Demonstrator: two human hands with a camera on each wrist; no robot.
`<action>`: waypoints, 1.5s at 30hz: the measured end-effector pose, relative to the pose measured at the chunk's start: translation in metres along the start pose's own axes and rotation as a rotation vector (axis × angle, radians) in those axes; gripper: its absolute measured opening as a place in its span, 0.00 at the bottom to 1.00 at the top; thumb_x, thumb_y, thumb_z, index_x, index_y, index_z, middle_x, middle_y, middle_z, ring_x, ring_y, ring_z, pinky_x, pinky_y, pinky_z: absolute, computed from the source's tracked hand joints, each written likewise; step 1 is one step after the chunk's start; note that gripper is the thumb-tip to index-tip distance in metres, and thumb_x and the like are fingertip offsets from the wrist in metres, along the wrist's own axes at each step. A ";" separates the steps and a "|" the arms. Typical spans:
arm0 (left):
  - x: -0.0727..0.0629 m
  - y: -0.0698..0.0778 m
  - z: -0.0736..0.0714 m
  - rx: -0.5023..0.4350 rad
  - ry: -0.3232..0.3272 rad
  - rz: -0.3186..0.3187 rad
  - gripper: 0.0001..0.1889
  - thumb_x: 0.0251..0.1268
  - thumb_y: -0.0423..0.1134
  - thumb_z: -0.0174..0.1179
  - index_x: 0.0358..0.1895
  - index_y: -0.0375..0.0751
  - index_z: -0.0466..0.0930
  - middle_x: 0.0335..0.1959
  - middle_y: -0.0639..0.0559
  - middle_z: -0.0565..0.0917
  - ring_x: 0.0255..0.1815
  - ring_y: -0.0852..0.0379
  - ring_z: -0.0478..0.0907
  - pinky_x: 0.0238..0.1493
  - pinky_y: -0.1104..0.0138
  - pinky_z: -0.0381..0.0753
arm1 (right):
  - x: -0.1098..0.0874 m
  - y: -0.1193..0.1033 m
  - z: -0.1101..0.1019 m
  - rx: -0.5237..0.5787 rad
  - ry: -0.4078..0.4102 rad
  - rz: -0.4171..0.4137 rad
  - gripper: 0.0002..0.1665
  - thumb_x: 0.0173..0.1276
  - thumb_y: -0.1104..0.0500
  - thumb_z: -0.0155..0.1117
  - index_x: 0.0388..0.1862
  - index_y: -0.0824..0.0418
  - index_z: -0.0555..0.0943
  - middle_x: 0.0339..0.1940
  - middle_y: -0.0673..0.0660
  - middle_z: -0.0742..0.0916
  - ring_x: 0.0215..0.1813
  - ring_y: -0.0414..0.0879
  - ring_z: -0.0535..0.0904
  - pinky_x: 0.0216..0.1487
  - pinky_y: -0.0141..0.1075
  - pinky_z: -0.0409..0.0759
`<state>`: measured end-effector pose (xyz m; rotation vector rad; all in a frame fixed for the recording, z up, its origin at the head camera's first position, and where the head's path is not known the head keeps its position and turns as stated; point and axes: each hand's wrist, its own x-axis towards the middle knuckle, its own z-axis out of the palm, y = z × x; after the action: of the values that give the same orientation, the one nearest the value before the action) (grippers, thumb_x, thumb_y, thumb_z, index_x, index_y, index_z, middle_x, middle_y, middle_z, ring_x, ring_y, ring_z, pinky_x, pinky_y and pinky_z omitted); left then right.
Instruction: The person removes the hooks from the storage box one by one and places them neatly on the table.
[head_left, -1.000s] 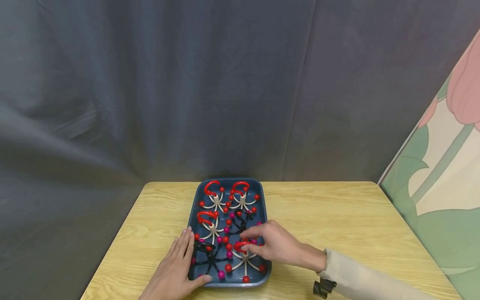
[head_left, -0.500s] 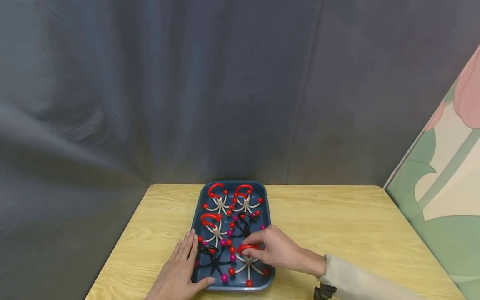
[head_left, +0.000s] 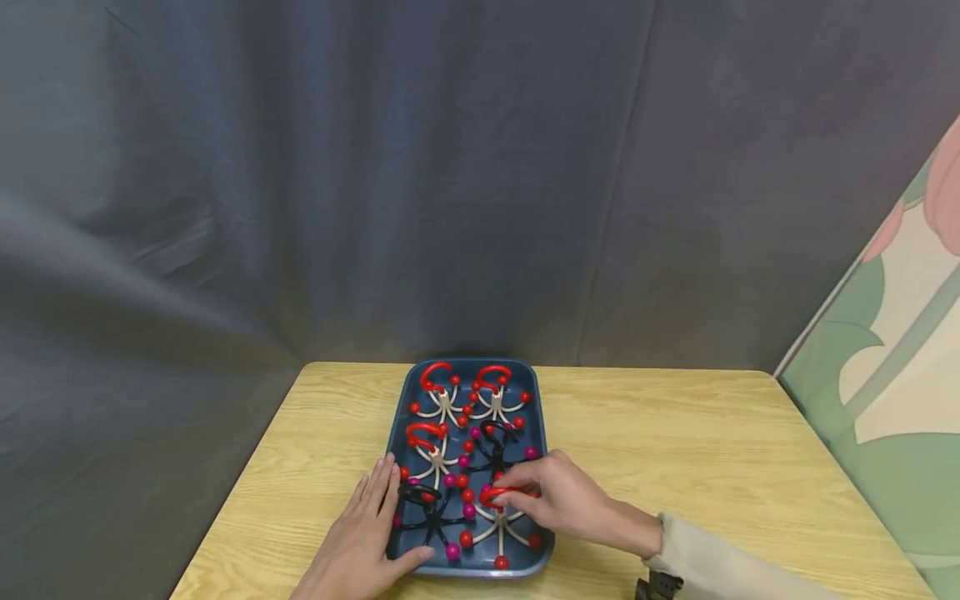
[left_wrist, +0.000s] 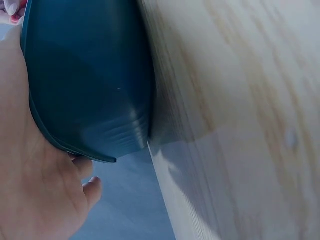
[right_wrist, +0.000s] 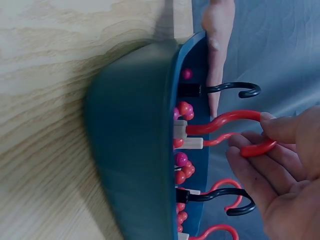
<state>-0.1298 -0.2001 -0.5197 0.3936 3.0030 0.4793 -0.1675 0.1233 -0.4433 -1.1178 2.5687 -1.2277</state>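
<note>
A dark blue tray (head_left: 403, 400) holds several small many-armed hanging hooks with ball tips. At its front right, my right hand (head_left: 566, 500) pinches the red hook (right_wrist: 225, 119) of a white-armed hanger (head_left: 500, 525) between thumb and fingers. The hanger's arms spread over the tray floor, with red balls at their ends. My left hand (head_left: 356, 533) rests along the tray's left rim, fingers straight and thumb over the front corner. Beside it stands a black-armed hanger (head_left: 432, 517) with magenta balls. Another black hanger (head_left: 497, 454) sits just behind my right fingers.
White-armed hangers with red hooks stand in the rear of the tray, such as one at the back left (head_left: 444, 400) and one at the back right (head_left: 497, 402). The wooden table (head_left: 660, 433) ends at a grey curtain (head_left: 480, 183). A flower-patterned panel (head_left: 900, 375) borders the right side.
My right thumb and fingers have drawn closer together on the red hook. The head view has shifted slightly; my left hand stays on the tray rim.
</note>
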 end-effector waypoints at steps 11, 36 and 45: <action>0.000 -0.003 0.003 -0.024 0.009 0.021 0.62 0.61 0.80 0.56 0.86 0.38 0.49 0.89 0.42 0.47 0.90 0.42 0.47 0.88 0.44 0.49 | 0.000 -0.001 0.001 0.027 -0.015 0.039 0.05 0.71 0.59 0.73 0.42 0.56 0.93 0.35 0.49 0.95 0.26 0.24 0.75 0.24 0.22 0.74; 0.000 -0.002 0.003 0.005 0.010 -0.001 0.63 0.60 0.83 0.53 0.85 0.39 0.51 0.89 0.43 0.48 0.90 0.44 0.47 0.88 0.45 0.51 | -0.007 -0.022 -0.034 0.119 0.136 0.006 0.07 0.71 0.55 0.73 0.44 0.54 0.93 0.38 0.49 0.95 0.37 0.33 0.91 0.38 0.31 0.90; -0.001 -0.002 0.003 0.028 0.035 0.008 0.64 0.59 0.84 0.53 0.86 0.39 0.51 0.89 0.43 0.49 0.90 0.44 0.49 0.87 0.45 0.53 | -0.019 -0.032 -0.061 0.056 0.222 0.052 0.10 0.69 0.52 0.75 0.44 0.54 0.93 0.37 0.48 0.95 0.35 0.36 0.91 0.38 0.31 0.90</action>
<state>-0.1293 -0.2011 -0.5232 0.4039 3.0462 0.4499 -0.1575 0.1622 -0.3837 -0.9466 2.6802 -1.4781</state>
